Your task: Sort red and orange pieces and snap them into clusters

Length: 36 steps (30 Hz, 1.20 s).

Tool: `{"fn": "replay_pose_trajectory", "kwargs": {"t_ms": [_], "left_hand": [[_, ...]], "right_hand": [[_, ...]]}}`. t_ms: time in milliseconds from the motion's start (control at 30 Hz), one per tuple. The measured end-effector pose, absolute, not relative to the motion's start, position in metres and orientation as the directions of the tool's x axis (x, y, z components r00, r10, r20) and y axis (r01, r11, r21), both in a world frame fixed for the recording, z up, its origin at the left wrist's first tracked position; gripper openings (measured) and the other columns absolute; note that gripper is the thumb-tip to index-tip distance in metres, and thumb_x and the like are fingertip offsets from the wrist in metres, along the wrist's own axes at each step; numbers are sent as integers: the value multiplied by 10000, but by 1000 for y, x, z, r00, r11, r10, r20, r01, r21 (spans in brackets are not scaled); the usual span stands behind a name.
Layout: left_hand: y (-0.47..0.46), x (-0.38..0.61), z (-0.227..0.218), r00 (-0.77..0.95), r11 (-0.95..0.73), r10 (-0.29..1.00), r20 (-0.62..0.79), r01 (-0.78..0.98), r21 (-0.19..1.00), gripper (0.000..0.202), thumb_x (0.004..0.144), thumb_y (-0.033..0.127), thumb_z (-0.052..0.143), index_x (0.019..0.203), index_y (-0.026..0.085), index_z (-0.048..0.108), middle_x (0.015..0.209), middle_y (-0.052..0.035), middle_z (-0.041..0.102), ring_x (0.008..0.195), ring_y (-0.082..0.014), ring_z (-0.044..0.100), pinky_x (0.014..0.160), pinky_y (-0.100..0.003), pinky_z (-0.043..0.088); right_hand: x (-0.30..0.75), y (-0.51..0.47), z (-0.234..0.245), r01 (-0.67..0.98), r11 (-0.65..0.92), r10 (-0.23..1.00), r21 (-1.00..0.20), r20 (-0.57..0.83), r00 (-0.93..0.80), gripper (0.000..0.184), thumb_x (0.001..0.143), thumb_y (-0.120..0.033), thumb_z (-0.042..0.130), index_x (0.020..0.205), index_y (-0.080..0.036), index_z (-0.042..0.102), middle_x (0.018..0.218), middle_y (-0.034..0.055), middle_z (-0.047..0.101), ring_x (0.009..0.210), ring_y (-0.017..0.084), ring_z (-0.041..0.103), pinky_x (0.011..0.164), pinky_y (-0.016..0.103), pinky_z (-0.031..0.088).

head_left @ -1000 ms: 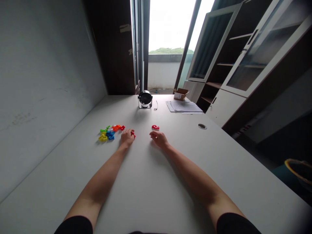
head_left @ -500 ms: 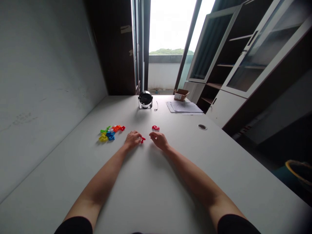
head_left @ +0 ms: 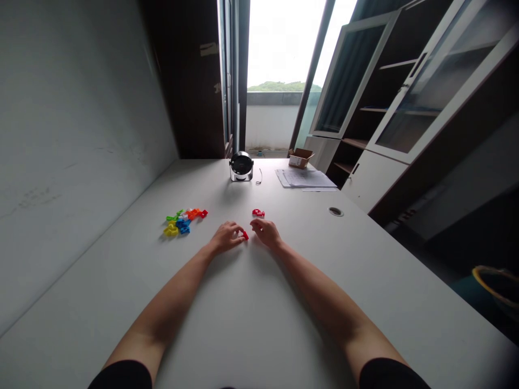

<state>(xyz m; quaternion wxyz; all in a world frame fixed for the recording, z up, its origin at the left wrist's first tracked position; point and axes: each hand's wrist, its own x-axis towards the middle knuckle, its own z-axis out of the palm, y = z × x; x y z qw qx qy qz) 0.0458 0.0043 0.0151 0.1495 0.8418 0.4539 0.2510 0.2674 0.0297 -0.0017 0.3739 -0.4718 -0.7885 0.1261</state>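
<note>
Between its thumb and fingertips, my left hand (head_left: 226, 237) pinches a small red plastic piece (head_left: 245, 235) just above or on the white table; I cannot tell which. Close by on the right is my right hand (head_left: 265, 232), its fingers curled inward near that piece but apart from it. Whatever those fingers hold, if anything, is hidden. Just beyond my right hand lie other red plastic pieces (head_left: 258, 213). Left of my left hand sits a loose pile with yellow pieces (head_left: 171, 229), blue pieces (head_left: 184, 225), green pieces (head_left: 174, 216), orange pieces (head_left: 193, 214) and some white.
A small round black fan-like device (head_left: 241, 165) stands at the table's far end, beside a thin cord (head_left: 260, 176). Papers (head_left: 306, 179) and an open cardboard box (head_left: 300, 158) are at the back right. A round cable hole (head_left: 335, 212) is set in the table (head_left: 243, 313).
My left hand has shifted right with the red piece, which is now turned differently and closer to my right hand. My right hand has barely moved.
</note>
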Motion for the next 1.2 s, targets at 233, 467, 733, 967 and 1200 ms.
{"fn": "replay_pose_trajectory", "kwargs": {"t_ms": [233, 467, 733, 967, 1200], "left_hand": [[6, 49, 12, 444, -529, 848, 288, 702, 477, 116, 833, 324, 658, 871, 227, 710, 884, -50, 638, 864, -196, 574, 840, -312, 451], [8, 47, 14, 361, -423, 904, 228, 683, 595, 160, 842, 319, 597, 895, 216, 708, 867, -35, 683, 806, -174, 590, 765, -281, 471], [15, 46, 10, 271, -348, 935, 230, 561, 751, 326, 908, 445, 501, 929, 201, 717, 842, -24, 720, 751, -156, 618, 699, -251, 456], [16, 52, 5, 301, -337, 930, 210, 477, 812, 370, 914, 457, 468, 886, 175, 706, 794, -25, 705, 737, -153, 618, 690, -254, 466], [21, 51, -4, 268, -302, 940, 212, 359, 883, 281, 852, 379, 592, 1028, 176, 677, 895, -56, 728, 812, -164, 656, 737, -270, 497]], "right_hand": [[267, 30, -2, 655, 521, 841, -547, 459, -285, 212, 952, -236, 498, 934, -223, 709, 782, 8, 707, 688, 132, 635, 722, 234, 463], [263, 22, 5, 640, 595, 795, -487, 470, -382, 225, 908, -185, 524, 1053, -239, 687, 864, 14, 709, 741, 145, 627, 746, 250, 457], [259, 18, 7, 607, 633, 772, -481, 448, -451, 266, 838, -171, 620, 1096, -235, 636, 979, 28, 699, 802, 146, 625, 726, 241, 456], [259, 18, 7, 567, 651, 758, -506, 483, -439, 126, 915, -319, 617, 980, -226, 671, 877, 20, 706, 745, 131, 626, 702, 233, 460], [259, 26, -2, 580, 565, 823, -587, 445, -352, 175, 898, -370, 637, 910, -206, 698, 766, 3, 687, 641, 115, 565, 647, 222, 422]]}}
